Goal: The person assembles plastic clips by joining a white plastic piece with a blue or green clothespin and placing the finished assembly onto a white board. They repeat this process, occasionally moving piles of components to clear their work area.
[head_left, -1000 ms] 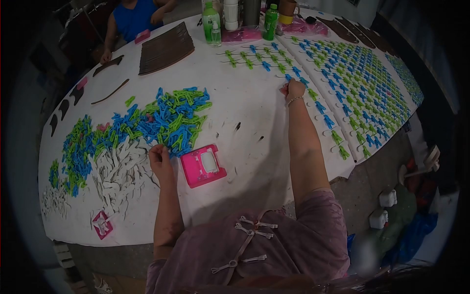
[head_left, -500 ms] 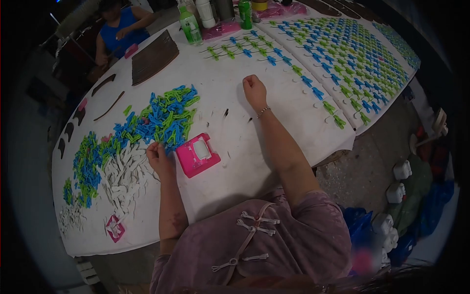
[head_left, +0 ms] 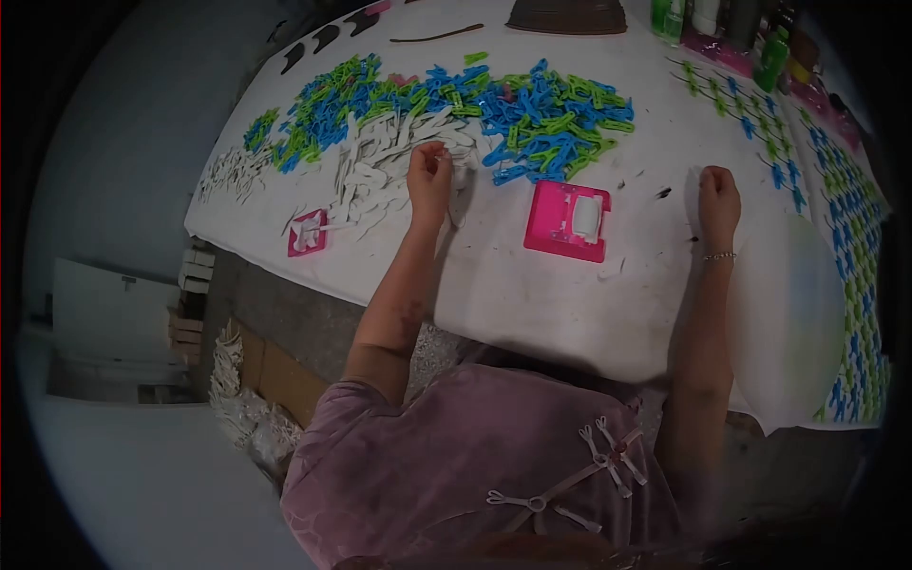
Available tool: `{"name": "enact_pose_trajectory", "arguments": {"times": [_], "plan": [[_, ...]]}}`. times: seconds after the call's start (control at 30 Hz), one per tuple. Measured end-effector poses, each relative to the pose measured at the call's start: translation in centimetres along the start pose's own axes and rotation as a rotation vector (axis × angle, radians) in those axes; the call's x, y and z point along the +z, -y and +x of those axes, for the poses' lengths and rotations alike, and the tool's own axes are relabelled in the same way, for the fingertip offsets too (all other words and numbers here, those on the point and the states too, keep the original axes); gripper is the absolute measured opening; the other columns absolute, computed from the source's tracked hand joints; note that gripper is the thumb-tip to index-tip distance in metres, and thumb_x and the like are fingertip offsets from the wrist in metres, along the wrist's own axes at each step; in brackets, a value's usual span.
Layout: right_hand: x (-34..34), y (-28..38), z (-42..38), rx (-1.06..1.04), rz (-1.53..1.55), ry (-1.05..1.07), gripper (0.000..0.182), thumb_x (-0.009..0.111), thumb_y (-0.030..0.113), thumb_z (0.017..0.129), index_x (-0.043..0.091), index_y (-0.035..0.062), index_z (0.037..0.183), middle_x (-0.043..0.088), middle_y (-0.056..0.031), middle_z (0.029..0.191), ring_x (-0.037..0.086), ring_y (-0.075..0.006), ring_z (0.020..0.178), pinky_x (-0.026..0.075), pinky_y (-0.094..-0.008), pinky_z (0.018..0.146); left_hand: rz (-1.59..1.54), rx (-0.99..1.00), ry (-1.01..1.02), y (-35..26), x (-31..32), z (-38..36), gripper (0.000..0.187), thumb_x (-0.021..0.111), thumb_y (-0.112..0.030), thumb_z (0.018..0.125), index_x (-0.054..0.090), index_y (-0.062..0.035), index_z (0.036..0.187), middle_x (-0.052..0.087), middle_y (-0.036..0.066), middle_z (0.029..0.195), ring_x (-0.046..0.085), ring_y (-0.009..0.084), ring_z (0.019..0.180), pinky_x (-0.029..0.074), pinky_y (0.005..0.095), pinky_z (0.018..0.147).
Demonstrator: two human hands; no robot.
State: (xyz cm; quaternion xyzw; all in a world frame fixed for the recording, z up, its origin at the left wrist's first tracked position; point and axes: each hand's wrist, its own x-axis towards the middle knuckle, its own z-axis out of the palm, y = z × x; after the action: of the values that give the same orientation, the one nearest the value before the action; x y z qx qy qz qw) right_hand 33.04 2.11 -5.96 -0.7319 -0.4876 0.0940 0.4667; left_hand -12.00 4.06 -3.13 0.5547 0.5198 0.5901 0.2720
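Over the pile of white strips (head_left: pixel 375 176) is my left hand (head_left: pixel 430 180), its fingers pinched together; what they hold, if anything, is too small to make out. My right hand (head_left: pixel 719 201) is closed above the white table at the right, and any item inside it is hidden. Between the hands lies a pink tray (head_left: pixel 543 220) with a white block (head_left: pixel 587 218) on it. Blue and green clips (head_left: pixel 556 123) are heaped behind the tray and the strips. A smaller pink tray (head_left: pixel 307 234) with white material sits at the left.
Rows of blue and green clips (head_left: pixel 855 266) cover the right side of the table. Green bottles (head_left: pixel 771 59) stand at the back right. A brown slab (head_left: pixel 567 15) and dark curved pieces (head_left: pixel 326 36) lie at the far edge. Boxes (head_left: pixel 197 271) are stacked beyond the left edge.
The view has swung to the left. My left hand has moved left from beside the clips and the pink tray to above the white strips. My right hand remains closed on the right.
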Motion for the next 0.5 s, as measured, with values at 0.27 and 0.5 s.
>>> {"name": "enact_pose_trajectory", "arguments": {"times": [0.27,0.5], "plan": [[0.3,-0.8,0.2,-0.003,-0.019,0.025,0.023,0.054,0.03,0.091,0.064,0.0111,0.099,0.065,-0.0048,0.08,0.061,-0.0187,0.072,0.047,-0.0326,0.066,0.601,0.28,0.228,0.8,-0.9,2.5,0.019,0.064,-0.007,0.081,0.062,-0.006,0.1,0.063,0.008,0.1,0.06,0.0218,0.079,0.048,0.032,0.068],[0.2,0.6,-0.7,-0.051,-0.108,-0.065,0.02,0.054,0.028,0.089,0.063,0.0119,0.097,0.066,-0.0102,0.083,0.064,-0.0283,0.077,0.048,-0.037,0.068,0.83,0.488,0.407,0.8,0.6,5.3,0.025,0.068,-0.011,0.072,0.067,-0.0094,0.097,0.063,0.012,0.101,0.06,0.0322,0.086,0.049,0.0408,0.076]]}}
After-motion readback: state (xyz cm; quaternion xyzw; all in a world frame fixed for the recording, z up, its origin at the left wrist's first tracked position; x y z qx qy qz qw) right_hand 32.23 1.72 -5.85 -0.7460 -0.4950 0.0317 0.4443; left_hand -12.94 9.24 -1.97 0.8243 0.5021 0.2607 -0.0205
